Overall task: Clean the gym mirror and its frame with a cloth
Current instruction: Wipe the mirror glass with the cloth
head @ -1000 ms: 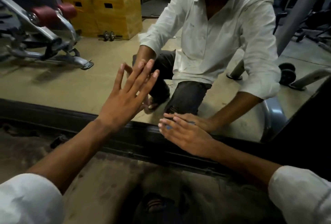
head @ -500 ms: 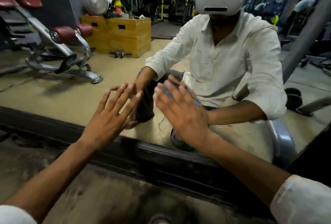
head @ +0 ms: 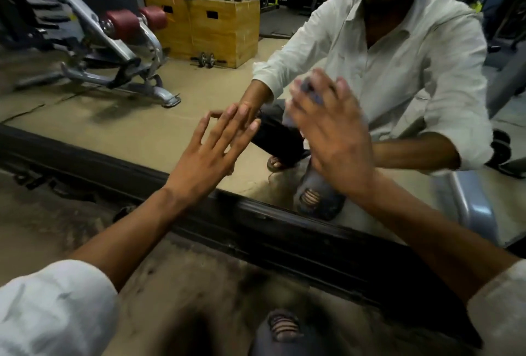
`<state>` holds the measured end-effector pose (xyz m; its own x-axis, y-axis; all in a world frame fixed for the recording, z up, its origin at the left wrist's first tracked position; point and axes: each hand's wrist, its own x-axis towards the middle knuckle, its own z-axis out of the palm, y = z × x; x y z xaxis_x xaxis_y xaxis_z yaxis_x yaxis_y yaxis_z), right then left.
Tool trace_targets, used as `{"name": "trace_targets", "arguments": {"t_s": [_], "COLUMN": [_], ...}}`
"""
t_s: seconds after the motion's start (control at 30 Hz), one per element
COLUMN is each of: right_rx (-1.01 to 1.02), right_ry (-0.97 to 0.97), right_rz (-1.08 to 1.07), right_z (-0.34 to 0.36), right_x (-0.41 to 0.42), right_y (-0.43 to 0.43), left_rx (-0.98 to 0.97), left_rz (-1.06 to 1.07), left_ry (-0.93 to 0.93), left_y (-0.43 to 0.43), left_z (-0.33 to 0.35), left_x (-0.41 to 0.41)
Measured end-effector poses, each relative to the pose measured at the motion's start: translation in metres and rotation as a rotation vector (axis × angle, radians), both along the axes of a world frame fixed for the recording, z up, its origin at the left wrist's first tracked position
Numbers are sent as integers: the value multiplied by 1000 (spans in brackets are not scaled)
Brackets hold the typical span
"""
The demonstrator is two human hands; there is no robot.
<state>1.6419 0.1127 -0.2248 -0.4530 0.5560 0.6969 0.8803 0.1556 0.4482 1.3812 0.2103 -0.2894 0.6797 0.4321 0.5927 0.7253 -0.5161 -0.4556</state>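
We are wiping the mirror point(head: 128, 128): our right grip point(head: 333, 139), fingers flat, is pressing the blue cloth point(head: 309, 90) to it, our left grip point(head: 207, 156) bracing, open and empty. Next is likely calling for sweeping down to the frame point(head: 284, 239).

Gym: mirror point(head: 119, 130) shows padded bench point(head: 95, 31), wooden boxes point(head: 225, 29), dumbbell point(head: 207, 59).

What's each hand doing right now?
Left hand: open, fingers on the mirror.
Right hand: open, pressing the cloth on it.
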Motion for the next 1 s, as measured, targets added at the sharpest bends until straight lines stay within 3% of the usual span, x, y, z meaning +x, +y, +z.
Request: {"name": "trace_targets", "arguments": {"t_s": [0.1,0.2,0.4,0.53,0.6,0.73,0.8,0.9,1.0], "right_rx": [144,145,-198,-315,-246,-18,74,109,-16], "right_ry": [51,-128,-388,-519,-409,-177,-101,-24,-204], "right_rz": [-39,-55,135,147,85,39,15,22,-30], "right_z": [27,-36,-190,-158,-113,1,39,33,-20], "right_x": [-5,-30,-49,-48,-47,-71,-99,-140,-157], "right_y": [12,28,35,33,36,59,71,85,105], "left_rx": [27,42,0,42,72,-70,-69,-38,-38], "left_rz": [-59,-113,-87,-170,-188,2,32,-19,-46], "left_ry": [13,32,112,83,60,-251,-204,-114,-74], "left_y": [2,9,24,30,37,69,84,94,99], "left_z": [0,-6,-34,-35,-31,-4,3,5,1], "left_x": [2,-12,-48,-50,-59,-109,-133,-148,-157]}}
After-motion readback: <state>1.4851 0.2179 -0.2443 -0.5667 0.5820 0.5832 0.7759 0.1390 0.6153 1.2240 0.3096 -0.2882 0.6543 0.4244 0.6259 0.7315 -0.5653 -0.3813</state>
